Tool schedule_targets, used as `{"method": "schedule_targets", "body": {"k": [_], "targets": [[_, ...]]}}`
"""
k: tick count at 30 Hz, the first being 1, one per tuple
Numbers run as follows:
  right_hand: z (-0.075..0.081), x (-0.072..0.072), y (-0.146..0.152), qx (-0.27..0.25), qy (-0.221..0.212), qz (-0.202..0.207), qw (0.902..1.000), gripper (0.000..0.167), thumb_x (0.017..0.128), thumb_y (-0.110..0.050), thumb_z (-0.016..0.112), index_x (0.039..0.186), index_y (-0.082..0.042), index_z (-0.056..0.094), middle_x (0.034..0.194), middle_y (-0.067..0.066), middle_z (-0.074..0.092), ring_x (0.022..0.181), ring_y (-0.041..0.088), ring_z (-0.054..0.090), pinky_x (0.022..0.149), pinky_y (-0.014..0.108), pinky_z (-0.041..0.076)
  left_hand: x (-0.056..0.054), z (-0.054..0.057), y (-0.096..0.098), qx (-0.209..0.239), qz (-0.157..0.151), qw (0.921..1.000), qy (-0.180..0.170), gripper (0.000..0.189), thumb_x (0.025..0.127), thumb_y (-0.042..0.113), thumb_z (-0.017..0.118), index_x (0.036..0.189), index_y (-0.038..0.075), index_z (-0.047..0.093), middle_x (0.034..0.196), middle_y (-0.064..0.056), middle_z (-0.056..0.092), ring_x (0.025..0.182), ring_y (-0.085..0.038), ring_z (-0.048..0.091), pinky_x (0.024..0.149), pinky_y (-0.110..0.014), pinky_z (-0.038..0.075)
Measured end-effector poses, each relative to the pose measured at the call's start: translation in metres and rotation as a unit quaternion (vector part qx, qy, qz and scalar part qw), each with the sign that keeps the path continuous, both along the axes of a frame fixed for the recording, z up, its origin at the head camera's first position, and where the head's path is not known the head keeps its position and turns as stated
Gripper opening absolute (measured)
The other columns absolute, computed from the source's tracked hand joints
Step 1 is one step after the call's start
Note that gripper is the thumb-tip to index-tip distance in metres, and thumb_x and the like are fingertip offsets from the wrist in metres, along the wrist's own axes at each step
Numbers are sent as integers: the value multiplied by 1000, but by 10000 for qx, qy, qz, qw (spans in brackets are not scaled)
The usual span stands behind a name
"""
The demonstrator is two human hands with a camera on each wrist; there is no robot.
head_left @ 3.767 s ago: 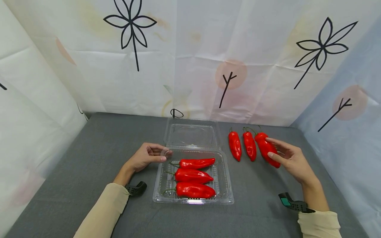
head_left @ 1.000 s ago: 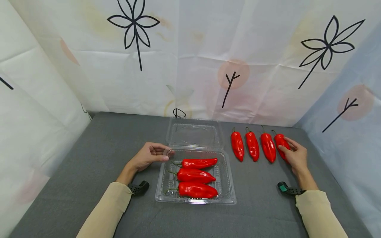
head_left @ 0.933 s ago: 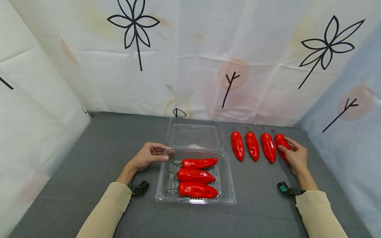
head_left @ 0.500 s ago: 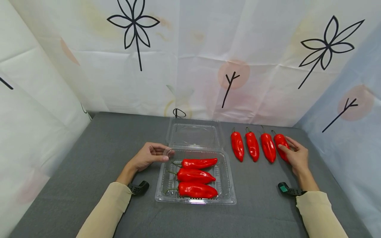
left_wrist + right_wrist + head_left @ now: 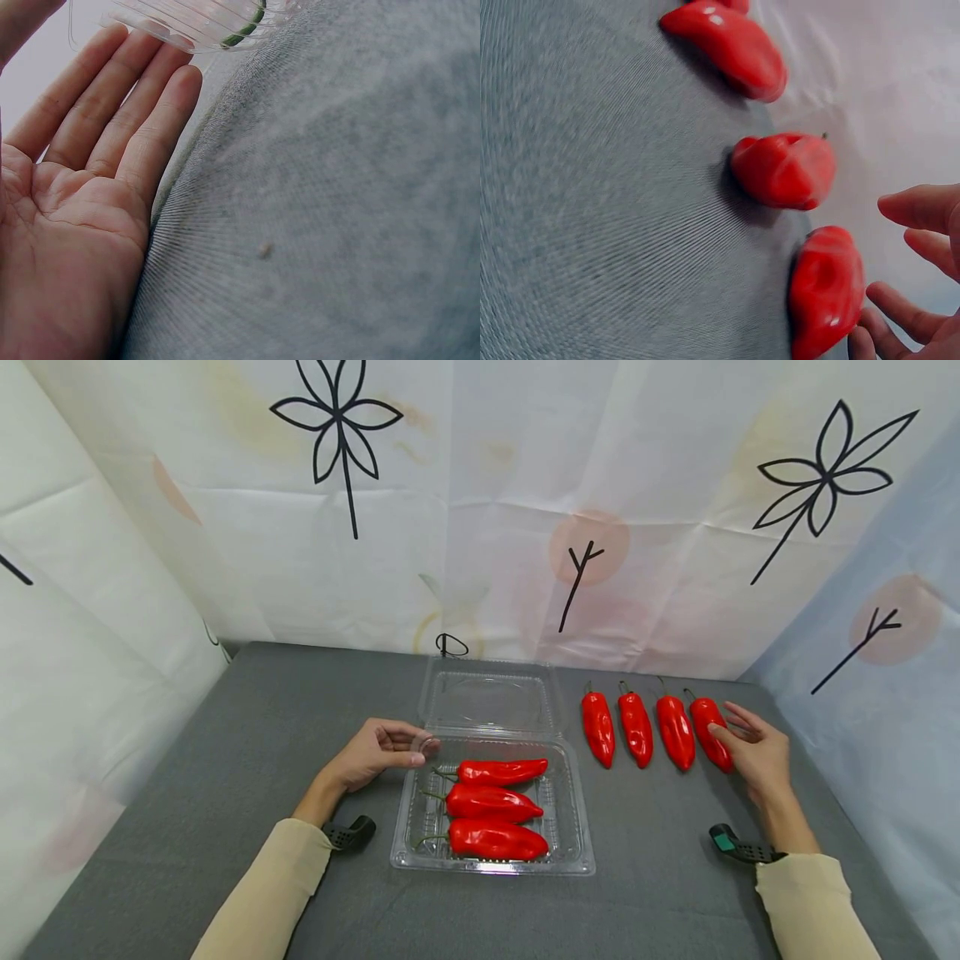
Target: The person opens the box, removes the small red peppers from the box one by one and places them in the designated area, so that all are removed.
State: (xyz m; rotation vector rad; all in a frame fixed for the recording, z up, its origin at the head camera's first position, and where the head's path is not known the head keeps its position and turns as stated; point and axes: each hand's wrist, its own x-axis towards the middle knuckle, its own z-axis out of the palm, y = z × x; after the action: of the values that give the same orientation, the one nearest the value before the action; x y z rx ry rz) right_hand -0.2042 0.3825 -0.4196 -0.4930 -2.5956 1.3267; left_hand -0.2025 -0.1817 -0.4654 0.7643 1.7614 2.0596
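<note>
My right hand [image 5: 761,756] is at the right end of a row of several red peppers, its fingers spread just right of the outermost pepper [image 5: 709,735]. In the right wrist view that pepper [image 5: 827,292] lies on the cloth with my fingertips right at its side, not curled round it. My left hand [image 5: 373,755] rests at the left rim of a clear plastic clamshell container [image 5: 567,852]. From the left wrist, its fingers look nearly straight, tips at the container's edge [image 5: 169,37]. Inside the container lie three red peppers with green stems, the nearest pepper [image 5: 498,840] at the front.
The container's lid [image 5: 491,697] is folded back, flat on the grey cloth [image 5: 315,685]. Left of the outermost pepper lie a second pepper [image 5: 676,732], a third pepper [image 5: 636,729] and a further pepper [image 5: 597,728]. Behind the table hangs a printed white curtain [image 5: 495,568].
My right hand has set one pepper down third in the row, then placed another at the right end. It has now let go and drawn slightly right. My left hand stays put.
</note>
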Motion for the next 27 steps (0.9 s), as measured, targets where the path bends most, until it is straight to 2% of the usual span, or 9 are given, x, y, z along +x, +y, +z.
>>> {"method": "schedule_targets", "body": {"k": [3, 7, 11, 15, 19, 23, 27], "targets": [[6, 4, -3, 89, 29, 52, 9999, 61, 101, -34, 63, 153, -9, 45, 151, 25, 45, 125, 38, 47, 71, 12, 43, 0, 0, 0, -10, 2, 10000, 1, 41, 89, -2, 75, 122, -19, 60, 119, -25, 70, 111, -26, 70, 93, -36, 56], [13, 8, -7, 152, 61, 125, 9998, 61, 101, -37, 62, 154, -12, 45, 152, 24, 44, 123, 33, 45, 73, 14, 44, 1, 0, 0, -47, 41, 10000, -18, 42, 88, -1, 76, 122, -19, 60, 118, -25, 70, 110, -26, 70, 93, -36, 56], [18, 14, -13, 254, 188, 304, 9990, 60, 101, -35, 62, 153, -10, 46, 151, 24, 45, 119, 27, 44, 70, 11, 44, 1, 1, 1, -79, 70, 9999, -19, 42, 88, -1, 76, 122, -19, 60, 118, -25, 70, 110, -26, 70, 93, -36, 56], [25, 19, -22, 430, 380, 440, 9974, 59, 100, -33, 64, 151, -8, 48, 148, 24, 48, 118, 27, 46, 68, 10, 44, 1, 1, 1, -91, 75, 9999, -7, 41, 88, 0, 76, 122, -19, 61, 118, -24, 70, 110, -26, 70, 93, -35, 56], [30, 23, -32, 573, 584, 534, 9952, 57, 99, -32, 65, 148, -7, 51, 142, 23, 51, 114, 22, 47, 73, 14, 43, 1, 1, 1, -73, 49, 10000, 4, 42, 88, 0, 76, 122, -19, 60, 118, -24, 70, 110, -26, 70, 93, -35, 56], [35, 24, -43, 620, 805, 692, 9924, 54, 99, -31, 67, 146, -6, 54, 137, 23, 55, 112, 22, 49, 79, 20, 41, 0, 1, 1, -56, 38, 10000, -6, 43, 88, 1, 77, 122, -19, 60, 118, -24, 70, 110, -26, 70, 92, -36, 56], [37, 24, -55, 605, 1004, 933, 9887, 53, 98, -28, 68, 145, -6, 55, 136, 23, 57, 111, 23, 51, 77, 15, 43, 0, 1, 0, -49, 36, 10000, -25, 43, 88, 1, 77, 122, -19, 60, 118, -23, 71, 110, -26, 70, 92, -35, 57]]}}
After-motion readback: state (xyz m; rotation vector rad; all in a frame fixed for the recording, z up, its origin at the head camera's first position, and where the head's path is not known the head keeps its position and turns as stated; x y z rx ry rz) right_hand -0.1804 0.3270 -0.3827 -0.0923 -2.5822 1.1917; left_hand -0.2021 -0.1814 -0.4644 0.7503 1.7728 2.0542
